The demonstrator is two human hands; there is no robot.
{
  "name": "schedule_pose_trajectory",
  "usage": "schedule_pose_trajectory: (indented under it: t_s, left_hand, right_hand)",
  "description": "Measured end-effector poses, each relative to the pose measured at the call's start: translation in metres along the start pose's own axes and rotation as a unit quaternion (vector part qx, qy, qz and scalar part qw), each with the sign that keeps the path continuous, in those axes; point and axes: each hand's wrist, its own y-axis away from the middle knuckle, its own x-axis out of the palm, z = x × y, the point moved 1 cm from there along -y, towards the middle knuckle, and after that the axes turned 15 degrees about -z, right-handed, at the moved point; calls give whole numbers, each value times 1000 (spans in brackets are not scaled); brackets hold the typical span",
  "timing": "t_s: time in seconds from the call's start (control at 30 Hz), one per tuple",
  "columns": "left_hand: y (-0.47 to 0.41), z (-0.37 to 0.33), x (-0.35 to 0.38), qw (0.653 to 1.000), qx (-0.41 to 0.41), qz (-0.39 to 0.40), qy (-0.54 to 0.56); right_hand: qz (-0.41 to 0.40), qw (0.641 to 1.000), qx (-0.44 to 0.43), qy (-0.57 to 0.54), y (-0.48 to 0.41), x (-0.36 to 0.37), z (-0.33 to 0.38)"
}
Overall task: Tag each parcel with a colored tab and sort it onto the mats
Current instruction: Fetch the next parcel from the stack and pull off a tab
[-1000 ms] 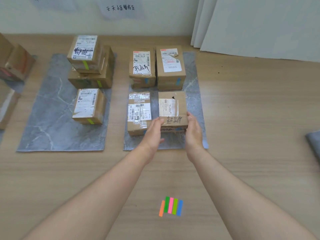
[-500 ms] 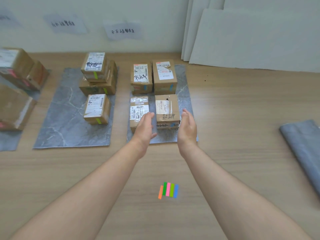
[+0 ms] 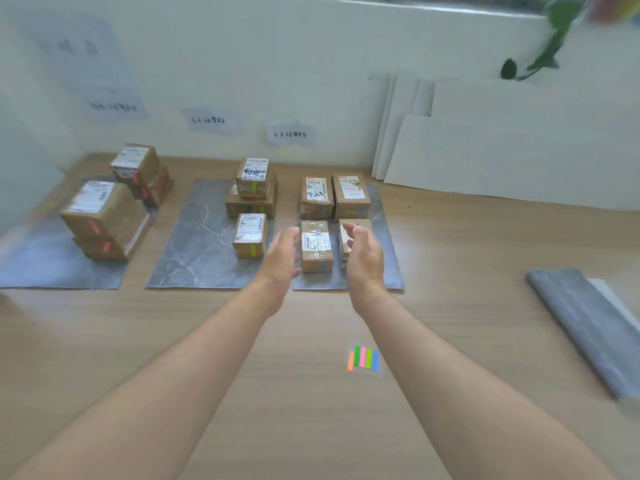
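Observation:
Three grey marble-pattern mats lie side by side on the wooden table. The right mat [image 3: 389, 261] carries several cardboard parcels with blue tabs; the near-left one [image 3: 316, 245] shows fully, the near-right one [image 3: 348, 233] is partly hidden behind my right hand [image 3: 363, 254]. The middle mat [image 3: 194, 247] holds parcels with green tabs [image 3: 250, 235]. The left mat [image 3: 52, 268] holds parcels with red tabs [image 3: 102, 216]. My left hand [image 3: 282, 258] hovers relaxed in the gap between the middle and right mats. Both hands hold nothing. The colored tab strips [image 3: 363, 357] lie near me.
A folded grey mat [image 3: 585, 323] lies at the right on the table. White boards [image 3: 502, 157] lean against the wall at the back right. Paper labels [image 3: 290, 134] are stuck on the wall above the mats.
Both hands let go of the near-right parcel on the right mat and pulled back toward me, fingers loose. The camera lifted, showing more wall and the left mat.

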Motion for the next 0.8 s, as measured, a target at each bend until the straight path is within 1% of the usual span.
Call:
schedule_pose_trajectory:
  t_s: [0.27,0.37,0.5,0.6,0.7,0.8]
  left_hand:
    - [49,-42,-130,998,68,19,0]
    - [64,-60,-169,995,94,25,2]
    - [82,-77,-209,993,111,1,25]
    - [89,-82,-229,992,128,-8,13]
    - [90,-81,-242,990,138,-12,17]
    - [90,-77,-253,991,127,-30,27]
  right_hand:
    - [18,997,-80,-2,142,43,45]
    - [52,993,-100,-26,179,59,62]
    - [74,988,-134,-28,209,75,80]
    - [84,985,-149,-23,223,85,87]
    - [99,984,-150,-19,232,91,83]
    - [116,983,-141,-16,241,94,80]
